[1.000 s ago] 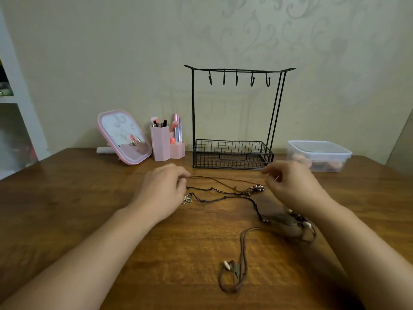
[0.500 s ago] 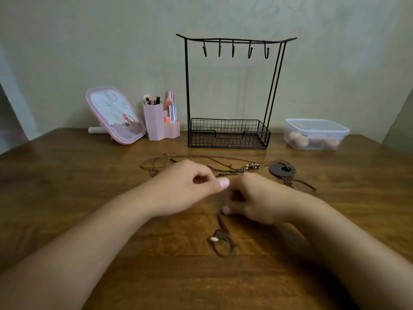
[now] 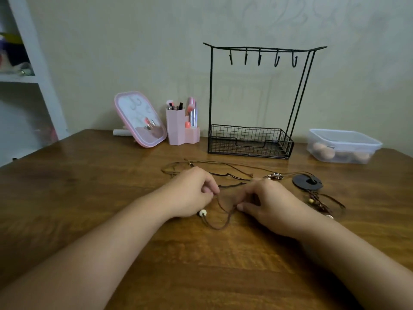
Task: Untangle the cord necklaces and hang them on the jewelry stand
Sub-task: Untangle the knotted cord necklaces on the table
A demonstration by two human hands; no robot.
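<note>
Tangled cord necklaces lie on the wooden table [image 3: 89,198]. A brown cord necklace [image 3: 223,222] with a white bead loops between my hands. My left hand [image 3: 190,193] pinches this cord at its fingertips. My right hand [image 3: 268,204] pinches the same cord a little to the right. Thin dark cords [image 3: 223,168] run behind my hands toward a beaded pendant [image 3: 273,176] and a black disc pendant [image 3: 307,182]. The black wire jewelry stand [image 3: 257,92] stands behind them, its several hooks bare.
A pink mirror [image 3: 139,119] and a pink brush holder [image 3: 181,128] stand left of the stand. A clear lidded box [image 3: 344,145] sits at the right. A white shelf unit [image 3: 29,70] is at the far left.
The camera view shifted. My hands, spread apart a second ago, came together at the brown cord and now pull slightly apart, opening its loop; the white bead moved left beside my left hand.
</note>
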